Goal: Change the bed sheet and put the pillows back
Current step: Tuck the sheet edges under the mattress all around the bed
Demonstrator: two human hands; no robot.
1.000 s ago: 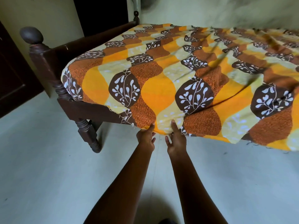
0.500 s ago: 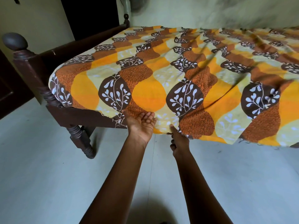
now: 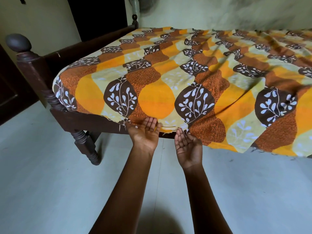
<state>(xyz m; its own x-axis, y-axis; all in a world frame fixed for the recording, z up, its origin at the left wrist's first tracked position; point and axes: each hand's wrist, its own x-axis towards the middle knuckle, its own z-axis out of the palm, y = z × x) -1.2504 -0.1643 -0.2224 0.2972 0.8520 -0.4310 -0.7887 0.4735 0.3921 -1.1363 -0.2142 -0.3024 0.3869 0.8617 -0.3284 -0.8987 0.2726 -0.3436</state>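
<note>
An orange, brown and yellow leaf-patterned bed sheet (image 3: pixel 168 78) covers the bed and hangs over its near side. My left hand (image 3: pixel 145 130) is palm up with straight fingers, its fingertips pushing the sheet's frayed lower edge in against the bed's side rail. My right hand (image 3: pixel 188 146) is also palm up beside it, fingers loosely bent, with the fingertips touching the hanging edge. To the right the sheet hangs lower and loose. No pillows are in view.
The dark wooden bed frame (image 3: pixel 87 119) has a turned corner post with a round knob (image 3: pixel 18 43) and a leg (image 3: pixel 87 147) on the pale floor (image 3: pixel 50 183). A dark door (image 3: pixel 10 92) stands at left; a wall lies behind the bed.
Both hands turned from gripping the sheet's edge palm down to palm up. The sheet's edge by the left hand now sits higher, against the rail. The view moved closer.
</note>
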